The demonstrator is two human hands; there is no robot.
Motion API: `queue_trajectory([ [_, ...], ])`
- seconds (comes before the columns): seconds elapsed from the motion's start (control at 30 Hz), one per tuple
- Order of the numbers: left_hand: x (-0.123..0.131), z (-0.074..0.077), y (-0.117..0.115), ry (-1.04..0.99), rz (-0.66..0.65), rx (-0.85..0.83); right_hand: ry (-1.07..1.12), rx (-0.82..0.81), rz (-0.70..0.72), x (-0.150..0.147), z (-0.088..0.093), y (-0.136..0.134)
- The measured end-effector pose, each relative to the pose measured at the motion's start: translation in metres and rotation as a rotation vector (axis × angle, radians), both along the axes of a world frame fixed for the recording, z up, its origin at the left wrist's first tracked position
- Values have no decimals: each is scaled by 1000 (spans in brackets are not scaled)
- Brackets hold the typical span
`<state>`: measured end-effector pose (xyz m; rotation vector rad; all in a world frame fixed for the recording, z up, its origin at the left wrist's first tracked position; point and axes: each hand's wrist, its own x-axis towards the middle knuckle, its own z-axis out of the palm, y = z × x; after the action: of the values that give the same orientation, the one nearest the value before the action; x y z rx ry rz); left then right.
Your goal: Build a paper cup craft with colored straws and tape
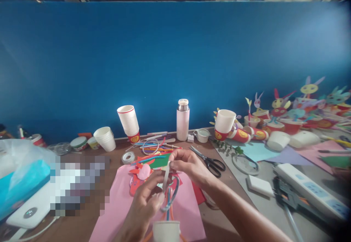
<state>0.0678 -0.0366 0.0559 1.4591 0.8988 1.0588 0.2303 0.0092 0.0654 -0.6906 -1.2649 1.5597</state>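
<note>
Brown surface [233, 183] against a blue wall [164, 51]: one thermos [182, 121], one pair of scissors [210, 160], one pink sheet [120, 201]. Fingers of the left hand [145, 203] and right hand [189, 167] pinch one white strip [166, 178].

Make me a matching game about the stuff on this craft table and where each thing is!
1 scissors
2 bottle
3 pink sheet
4 white strip

a pinched between left hand and right hand
b lying under both hands
c upright by the blue wall
d flat on the table, right of the hands

Pairs: 1-d, 2-c, 3-b, 4-a
</note>
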Motion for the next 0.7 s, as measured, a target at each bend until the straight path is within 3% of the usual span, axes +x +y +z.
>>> queue_trajectory([
  [0.3,1,1,8,81,286,51,-204,98,27,-2,-3,-4],
  [0.43,3,6,9,15,278,26,-228,96,0,-4,-5,-6],
  [0.57,3,12,8,-125,200,-130,-124,80,86,-5,-1,-9],
  [0.7,2,11,9,-214,172,-200,-78,66,56,-8,1,-10],
])
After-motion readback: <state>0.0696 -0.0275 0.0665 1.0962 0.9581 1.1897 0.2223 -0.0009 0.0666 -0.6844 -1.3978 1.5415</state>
